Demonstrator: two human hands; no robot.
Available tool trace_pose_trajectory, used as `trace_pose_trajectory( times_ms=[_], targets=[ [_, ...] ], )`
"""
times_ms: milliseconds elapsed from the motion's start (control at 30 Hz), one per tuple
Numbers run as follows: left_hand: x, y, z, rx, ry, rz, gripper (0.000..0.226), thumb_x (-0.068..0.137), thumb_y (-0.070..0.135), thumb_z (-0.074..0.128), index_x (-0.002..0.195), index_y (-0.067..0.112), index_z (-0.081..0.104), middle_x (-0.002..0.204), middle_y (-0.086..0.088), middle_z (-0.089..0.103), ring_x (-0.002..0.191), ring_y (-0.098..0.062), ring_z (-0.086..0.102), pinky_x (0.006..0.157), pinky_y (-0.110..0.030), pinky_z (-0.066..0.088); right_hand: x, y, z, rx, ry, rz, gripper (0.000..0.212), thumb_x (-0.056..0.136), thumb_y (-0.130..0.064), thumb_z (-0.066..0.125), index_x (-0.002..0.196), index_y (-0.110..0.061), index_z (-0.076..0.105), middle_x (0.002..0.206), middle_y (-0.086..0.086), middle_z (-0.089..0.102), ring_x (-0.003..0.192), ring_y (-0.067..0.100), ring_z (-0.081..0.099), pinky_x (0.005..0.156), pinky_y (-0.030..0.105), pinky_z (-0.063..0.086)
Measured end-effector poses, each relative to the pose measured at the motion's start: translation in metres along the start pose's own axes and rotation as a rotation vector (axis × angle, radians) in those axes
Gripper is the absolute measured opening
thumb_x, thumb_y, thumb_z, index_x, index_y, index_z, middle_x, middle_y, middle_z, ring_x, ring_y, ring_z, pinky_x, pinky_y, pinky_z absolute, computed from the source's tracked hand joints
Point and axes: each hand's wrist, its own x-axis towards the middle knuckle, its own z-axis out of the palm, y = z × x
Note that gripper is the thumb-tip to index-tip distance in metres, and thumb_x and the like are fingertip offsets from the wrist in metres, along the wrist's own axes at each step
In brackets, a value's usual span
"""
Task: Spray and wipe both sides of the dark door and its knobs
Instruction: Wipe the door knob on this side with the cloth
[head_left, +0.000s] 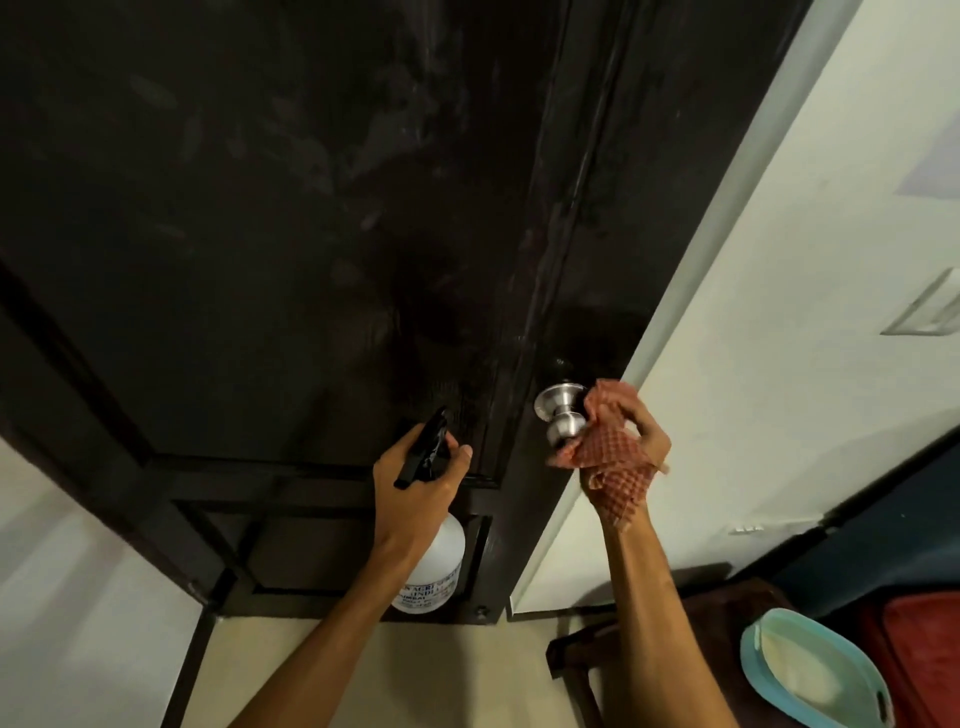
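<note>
- The dark door (291, 218) fills most of the view in front of you, and it shows pale smears and streaks on its big upper panel.
- The silver door knob (563, 418) sits on the right stile of the door, close to the door's edge and beside the white wall (779, 322).
- Your right hand (636, 441) is closed around a red checked cloth (610, 457), with the fingers curled tight into the fabric.
- The cloth touches the right side of the knob and wraps a little under the ball of it; one loose corner hangs down over your wrist.
- Your left hand (421, 483) is closed on the neck of a spray bottle (434, 566), and the thumb lies on top near the black spray head (423, 449).
- The bottle hangs upright below your hand; its white body has a printed label that I cannot read fully.
- The nozzle points up toward the lower part of the big panel, left of the knob. I cannot tell if the trigger is pressed.
- The two hands are near each other but apart, with the stile of the door between them.
- At the lower right, on the floor side, you have a dark wooden stool (727, 613), a light blue basin (815, 675) and something red (919, 654) beside it.
- The floor (415, 670) under your arms is pale beige.
</note>
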Motion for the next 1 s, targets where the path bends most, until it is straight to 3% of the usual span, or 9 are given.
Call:
trace_pose_trajectory(
  times_ms=[133, 233, 300, 400, 533, 633, 767, 833, 1000],
  targets=[
    [0.000, 0.001, 0.003, -0.002, 0.014, -0.005, 0.018, 0.091, 0.005, 0.076, 0.079, 0.013, 0.066, 0.056, 0.010, 0.058, 0.047, -0.005, 0.054, 0.048, -0.018, 0.045, 0.014, -0.022, 0.027, -0.335, -0.158, -0.204, 0.020, 0.087, -0.001, 0.068, 0.099, -0.014, 0.077, 0.115, 0.004, 0.059, 0.108, 0.019, 0.061, 0.099, 0.032, 0.053],
    [-0.007, -0.001, 0.006, -0.014, -0.014, -0.013, 0.017, 0.091, 0.004, 0.076, 0.079, 0.013, 0.066, 0.056, 0.010, 0.057, 0.046, -0.005, 0.053, 0.049, -0.017, 0.043, -0.003, -0.002, 0.023, -0.351, 0.071, -0.046, 0.025, 0.091, -0.001, 0.066, 0.095, -0.026, 0.072, 0.111, -0.002, 0.059, 0.103, 0.015, 0.062, 0.091, 0.025, 0.054],
    [-0.006, 0.004, 0.009, -0.021, -0.026, -0.003, 0.017, 0.091, 0.004, 0.076, 0.080, 0.012, 0.066, 0.055, 0.011, 0.057, 0.046, -0.004, 0.053, 0.049, -0.017, 0.043, -0.003, 0.005, 0.004, 0.011, 0.234, 0.237, 0.027, 0.093, 0.002, 0.061, 0.094, -0.021, 0.074, 0.107, 0.001, 0.070, 0.103, 0.025, 0.069, 0.080, 0.028, 0.058],
    [-0.005, 0.010, 0.008, -0.033, -0.009, 0.012, 0.019, 0.091, 0.003, 0.075, 0.079, 0.013, 0.066, 0.053, 0.013, 0.057, 0.046, -0.003, 0.053, 0.049, -0.015, 0.043, -0.003, 0.013, -0.009, 0.490, 0.149, 0.638, 0.026, 0.093, 0.006, 0.055, 0.104, -0.009, 0.073, 0.108, 0.010, 0.074, 0.096, 0.029, 0.071, 0.067, 0.035, 0.062],
    [-0.008, 0.010, 0.006, -0.051, 0.001, -0.002, 0.018, 0.091, 0.003, 0.075, 0.079, 0.013, 0.066, 0.055, 0.013, 0.058, 0.047, -0.002, 0.054, 0.050, -0.014, 0.044, -0.034, 0.021, -0.004, 0.828, 0.061, 0.866, 0.039, 0.098, -0.002, 0.048, 0.132, -0.011, 0.064, 0.119, 0.016, 0.070, 0.099, 0.030, 0.069, 0.088, 0.048, 0.059],
    [-0.012, 0.010, 0.005, -0.050, 0.006, -0.010, 0.018, 0.091, 0.003, 0.075, 0.079, 0.014, 0.068, 0.055, 0.013, 0.059, 0.047, -0.003, 0.055, 0.049, -0.015, 0.044, -0.057, 0.026, 0.006, 0.976, 0.089, 1.027, 0.040, 0.085, 0.004, 0.052, 0.122, -0.007, 0.064, 0.105, 0.017, 0.070, 0.093, 0.032, 0.068, 0.098, 0.055, 0.051],
    [-0.011, 0.011, -0.003, -0.048, 0.021, 0.007, 0.016, 0.091, 0.001, 0.074, 0.081, 0.011, 0.067, 0.056, 0.011, 0.060, 0.046, -0.002, 0.056, 0.049, -0.014, 0.045, -0.061, 0.032, 0.020, 1.160, 0.131, 1.028, 0.070, 0.066, 0.018, 0.070, 0.128, -0.012, 0.061, 0.099, 0.015, 0.070, 0.084, 0.029, 0.071, 0.083, 0.051, 0.059],
    [-0.010, 0.010, -0.008, -0.033, 0.029, 0.004, 0.014, 0.091, 0.001, 0.074, 0.082, 0.009, 0.068, 0.060, 0.009, 0.061, 0.046, -0.002, 0.055, 0.049, -0.014, 0.045, -0.064, 0.031, 0.028, 1.182, 0.046, 1.001, 0.046, 0.079, 0.014, 0.065, 0.119, -0.009, 0.064, 0.097, 0.013, 0.070, 0.081, 0.027, 0.072, 0.077, 0.051, 0.062],
    [-0.012, 0.008, -0.012, -0.037, 0.039, -0.033, 0.011, 0.091, 0.003, 0.075, 0.084, 0.007, 0.068, 0.062, 0.003, 0.061, 0.043, -0.003, 0.052, 0.045, -0.016, 0.043, -0.090, 0.025, 0.033, 0.524, -0.070, 0.661, 0.037, 0.092, 0.008, 0.056, 0.120, -0.010, 0.070, 0.120, 0.012, 0.072, 0.115, 0.032, 0.067, 0.102, 0.053, 0.053]
  ],
)
